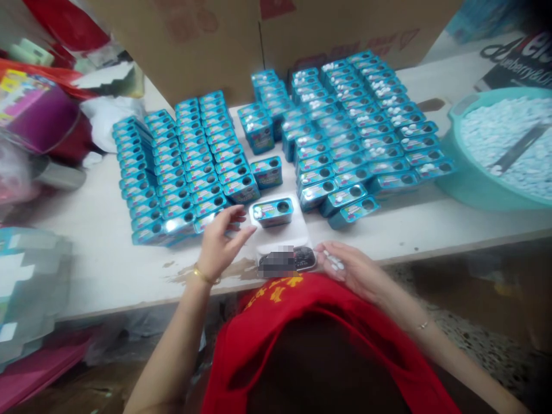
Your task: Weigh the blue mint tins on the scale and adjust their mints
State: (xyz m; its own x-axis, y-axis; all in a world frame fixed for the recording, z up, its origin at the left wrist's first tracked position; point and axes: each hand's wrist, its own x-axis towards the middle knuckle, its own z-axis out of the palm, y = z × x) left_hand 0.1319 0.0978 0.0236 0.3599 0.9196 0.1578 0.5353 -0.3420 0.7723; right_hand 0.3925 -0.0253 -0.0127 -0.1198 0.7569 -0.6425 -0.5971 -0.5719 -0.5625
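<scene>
A small blue tin [273, 211] with a few white tablets in it stands on a white scale [282, 241] at the table's front edge. My left hand [219, 244] hovers just left of the tin, fingers loosely curled and reaching toward it, holding nothing I can see. My right hand [347, 267] lies palm up to the right of the scale, cupping a few white tablets [334, 261] in its palm.
Rows of several blue tins [185, 167] fill the left of the white table [99, 253]; more tins with tablets [362, 126] fill the right. A teal basin [470, 184] full of white tablets stands far right. A cardboard box [259, 40] stands behind.
</scene>
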